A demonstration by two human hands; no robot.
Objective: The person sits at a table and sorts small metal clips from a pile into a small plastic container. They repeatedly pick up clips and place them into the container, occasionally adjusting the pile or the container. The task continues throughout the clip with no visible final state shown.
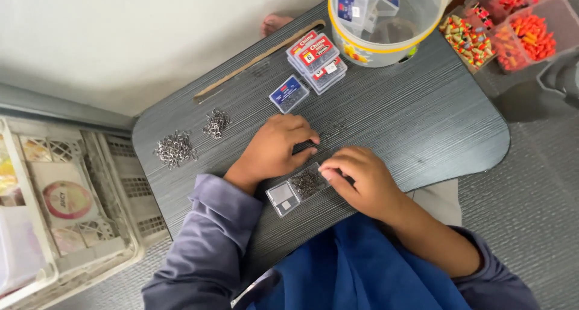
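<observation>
While your hands rest on the dark grey wood-grain lap table (422,123), a small clear plastic open box (297,189) lies between them near the table's front edge, holding a dark cluster of small metal hooks in one half and a pale grey insert in the other. Behind it sit a single small clear lidded box with a blue label (289,93) and a stack of clear boxes with red labels (316,60). A round clear tub with a yellow rim (386,20) holds more blue-labelled boxes, and clear trays of red and yellow floats (506,29) stand at the far right. Two loose heaps of silver hooks (175,148) lie on the table to your left.

Your left hand (274,148) curls loosely, fingertips pressing the table just behind the open box. Your right hand (362,180) has its fingers bent, tips touching the box's right end. Whether either hand pinches a hook is hidden. A white crate (66,213) is cut off at the left edge.
</observation>
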